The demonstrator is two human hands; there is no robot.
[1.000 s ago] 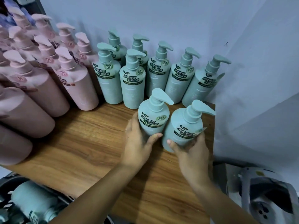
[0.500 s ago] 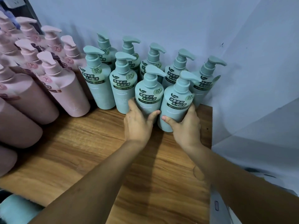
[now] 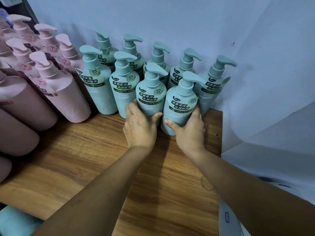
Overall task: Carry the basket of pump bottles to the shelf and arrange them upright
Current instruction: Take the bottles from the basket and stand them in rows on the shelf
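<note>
Both my hands are on the wooden shelf [image 3: 85,159], each wrapped around a green pump bottle. Left hand [image 3: 139,128] grips the left green bottle [image 3: 150,96] low on its body, thumb across the front, fingers curled round the far side. Right hand [image 3: 189,132] grips the right green bottle [image 3: 180,106] the same way, thumb pressed to its lower front. Both bottles stand upright on the shelf, just beside each other, pump heads pointing right. Behind them, a cluster of green bottles [image 3: 98,86] stands upright against the pale wall [image 3: 170,17], reaching into the corner. Pink bottles [image 3: 56,92] fill the left side, close-packed. A teal shape [image 3: 15,220] shows at bottom left, below the shelf edge; I cannot tell what it is.
</note>
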